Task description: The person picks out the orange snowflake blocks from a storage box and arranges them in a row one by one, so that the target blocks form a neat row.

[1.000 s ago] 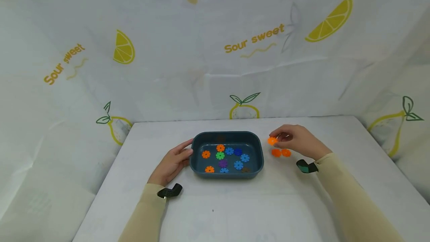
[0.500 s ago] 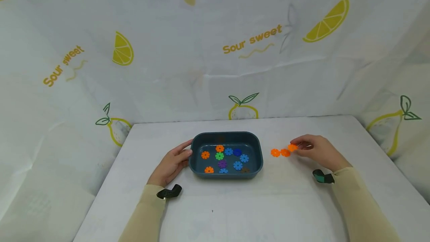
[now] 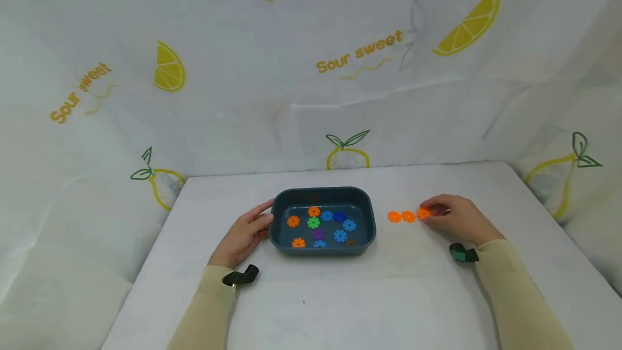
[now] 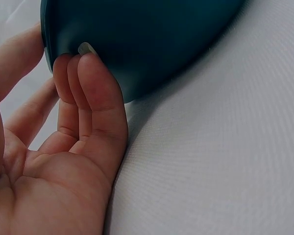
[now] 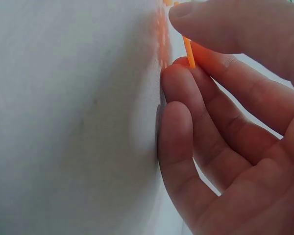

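Observation:
My left hand point(image 3: 239, 239) holds the left end of a dark blue-green rectangular tray point(image 3: 322, 251). In the left wrist view its bent fingers point(image 4: 100, 88) press against the tray's outer wall. To the right of the tray, my right hand point(image 3: 459, 220) pinches an orange notched plastic disc point(image 3: 424, 213) by its edge, low over the table. The right wrist view shows this disc point(image 5: 188, 51) edge-on between thumb and fingers. Two more orange discs point(image 3: 394, 216) lie flat side by side, just left of the pinched one.
Inside the tray lie several notched discs: orange point(image 3: 293, 221), green point(image 3: 313, 222), purple point(image 3: 318, 234), blue point(image 3: 340, 236) and brown point(image 3: 350, 242). A white table point(image 3: 340, 307) carries everything. Behind it hangs a white cloth point(image 3: 233, 123) printed with lemons.
My right hand has moved right with the orange disc, from above the two loose discs to the right end of their row, and lower. My left hand stays at the tray.

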The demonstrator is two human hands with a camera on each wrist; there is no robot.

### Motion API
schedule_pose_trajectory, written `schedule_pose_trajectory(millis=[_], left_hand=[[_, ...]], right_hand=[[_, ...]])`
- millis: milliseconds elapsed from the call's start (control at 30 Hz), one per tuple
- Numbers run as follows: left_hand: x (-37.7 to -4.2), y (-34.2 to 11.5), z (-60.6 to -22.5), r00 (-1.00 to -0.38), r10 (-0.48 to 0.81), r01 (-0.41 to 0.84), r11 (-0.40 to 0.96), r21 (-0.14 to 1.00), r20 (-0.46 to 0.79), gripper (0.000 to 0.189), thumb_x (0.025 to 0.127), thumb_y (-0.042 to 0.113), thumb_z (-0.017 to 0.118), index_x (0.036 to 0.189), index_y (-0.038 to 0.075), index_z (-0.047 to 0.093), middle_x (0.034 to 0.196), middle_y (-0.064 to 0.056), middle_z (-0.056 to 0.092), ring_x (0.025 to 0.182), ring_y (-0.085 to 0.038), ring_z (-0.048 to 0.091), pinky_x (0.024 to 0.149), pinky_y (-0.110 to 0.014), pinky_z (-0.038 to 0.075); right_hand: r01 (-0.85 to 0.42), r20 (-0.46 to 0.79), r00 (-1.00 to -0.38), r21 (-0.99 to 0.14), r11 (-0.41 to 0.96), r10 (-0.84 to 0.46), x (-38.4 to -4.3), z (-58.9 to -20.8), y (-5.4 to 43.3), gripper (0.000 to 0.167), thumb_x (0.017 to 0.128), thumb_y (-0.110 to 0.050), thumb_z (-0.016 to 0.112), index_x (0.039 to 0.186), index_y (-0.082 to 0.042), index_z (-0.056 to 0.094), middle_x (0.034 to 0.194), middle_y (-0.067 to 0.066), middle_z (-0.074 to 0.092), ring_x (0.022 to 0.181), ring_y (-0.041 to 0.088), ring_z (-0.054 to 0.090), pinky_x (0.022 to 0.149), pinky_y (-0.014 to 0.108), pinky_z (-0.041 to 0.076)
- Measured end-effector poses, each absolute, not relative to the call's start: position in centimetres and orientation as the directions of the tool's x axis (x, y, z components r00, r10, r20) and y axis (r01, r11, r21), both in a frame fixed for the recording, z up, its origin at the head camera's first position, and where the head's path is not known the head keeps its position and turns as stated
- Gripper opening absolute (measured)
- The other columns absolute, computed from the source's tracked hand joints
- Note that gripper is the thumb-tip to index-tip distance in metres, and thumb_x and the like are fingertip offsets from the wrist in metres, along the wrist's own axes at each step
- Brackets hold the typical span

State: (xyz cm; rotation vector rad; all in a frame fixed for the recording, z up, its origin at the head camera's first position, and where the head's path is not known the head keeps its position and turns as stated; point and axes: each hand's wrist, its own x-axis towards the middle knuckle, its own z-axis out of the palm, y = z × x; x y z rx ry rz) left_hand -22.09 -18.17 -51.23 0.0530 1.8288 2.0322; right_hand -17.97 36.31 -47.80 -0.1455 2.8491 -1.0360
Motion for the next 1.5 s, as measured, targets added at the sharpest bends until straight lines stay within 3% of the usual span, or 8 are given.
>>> schedule_pose_trajectory(millis=[433,1500], left_hand=[[-21.81,-18.06,-51.01,-0.919,0.319,-0.262,-0.054,0.964,-0.232,0.058,0.108,0.027,0.07,0.162,0.023,0.05,0.129,-0.007,0.07,0.113,-0.019,0.067,0.099,-0.03,0.059],[-21.82,-17.97,-51.03,-0.921,0.32,-0.25,-0.042,0.967,-0.224,0.062,0.108,0.027,0.069,0.165,0.019,0.046,0.126,-0.004,0.071,0.11,-0.017,0.067,0.097,-0.028,0.059]], right_hand=[[-0.056,-0.062,-0.99,-0.632,0.773,-0.123,-18.15,-48.11,35.94,0.032,0.098,-0.029,0.08,0.127,-0.016,0.077,0.112,0.003,0.074,0.106,0.022,0.066,0.092,0.04,0.054],[-0.049,-0.058,-0.992,-0.637,0.769,-0.112,-18.05,-48.15,35.76,0.029,0.096,-0.021,0.081,0.124,-0.016,0.077,0.111,0.004,0.073,0.103,0.022,0.066,0.09,0.036,0.055]])
